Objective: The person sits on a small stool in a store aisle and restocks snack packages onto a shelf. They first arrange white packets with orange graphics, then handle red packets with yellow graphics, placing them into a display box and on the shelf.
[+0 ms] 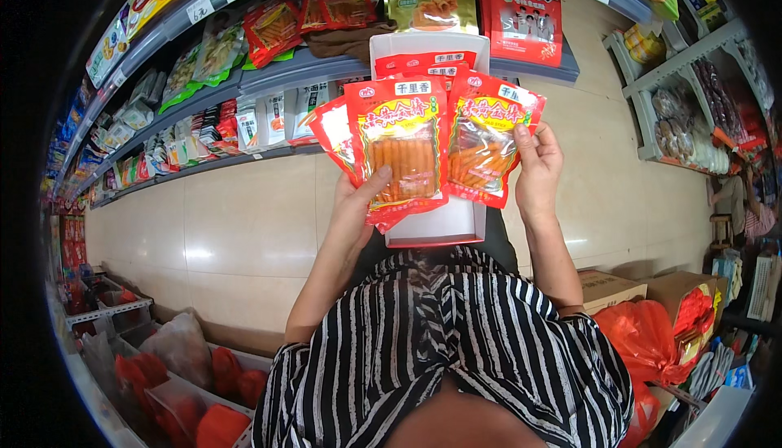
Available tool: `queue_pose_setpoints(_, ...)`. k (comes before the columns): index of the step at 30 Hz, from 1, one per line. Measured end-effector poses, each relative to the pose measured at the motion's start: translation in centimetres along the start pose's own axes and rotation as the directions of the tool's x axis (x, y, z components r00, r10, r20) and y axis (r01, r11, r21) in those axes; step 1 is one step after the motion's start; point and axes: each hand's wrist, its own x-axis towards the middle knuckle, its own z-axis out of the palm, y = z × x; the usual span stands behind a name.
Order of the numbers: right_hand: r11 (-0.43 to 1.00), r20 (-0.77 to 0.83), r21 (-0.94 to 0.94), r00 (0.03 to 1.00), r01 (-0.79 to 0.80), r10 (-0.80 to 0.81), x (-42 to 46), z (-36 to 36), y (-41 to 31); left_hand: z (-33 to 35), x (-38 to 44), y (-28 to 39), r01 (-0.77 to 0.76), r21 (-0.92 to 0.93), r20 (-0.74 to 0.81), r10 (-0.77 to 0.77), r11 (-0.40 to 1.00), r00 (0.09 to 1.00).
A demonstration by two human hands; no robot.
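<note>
My left hand (354, 206) grips several red snack packets (406, 164), fanned out, with the thumb across the front one. Orange-brown sticks show through its clear window. In my right hand (539, 170) is a single red snack packet (482, 142) of the same kind, pinched at its right edge between thumb and fingers. Its left edge meets the left-hand packets. Beneath both hands, a white open cardboard box (437, 225) rests at my lap. More red packets (421, 60) stand at its far end.
Grey shelves (348, 69) ahead carry snack bags and price tags. Another shelf rack (690, 81) stands at the right. Cardboard boxes (611, 289) and a red plastic bag (641, 338) sit behind on the right. White bins (189, 399) lie at the lower left. A person (757, 213) is at the far right.
</note>
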Motion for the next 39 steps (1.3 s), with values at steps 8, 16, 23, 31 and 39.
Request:
queue_pose_setpoints(8, 0.975, -0.122, 0.159, 0.983, 0.158, -0.139, 1.6, -1.4, -3.2, -0.1, 0.0, 0.0, 0.0, -0.027, 0.025, 0.001, 1.0, 1.0)
queue_pose_setpoints(16, 0.93, 0.09, 0.329, 0.986, -0.164, 0.143, -1.1, 4.4, 0.5, 0.0, 0.0, -1.0, 0.08, -0.074, 0.013, -0.079, 0.994, 0.997)
queue_pose_setpoints(23, 0.991, 0.12, -0.091, 0.989, 0.101, -0.09, -1.7, 5.6, 2.4, 0.6, -0.7, -0.5, 0.066, 0.109, 0.118, -0.079, 0.992, 0.99)
queue_pose_setpoints(31, 0.566, 0.209, -0.728, 0.912, 0.386, -0.354, -1.2, 0.0, 3.0, -0.1, 0.0, 0.3, 0.05, -0.023, 0.123, -0.047, 0.998, 0.991)
queue_pose_setpoints(39, 0.837, 0.218, -0.546, 0.964, -0.011, 0.155, -5.1, -1.3, 8.3, 0.6, 3.1, 5.0, -0.168, -0.054, 0.157, 0.174, 0.984, 0.972)
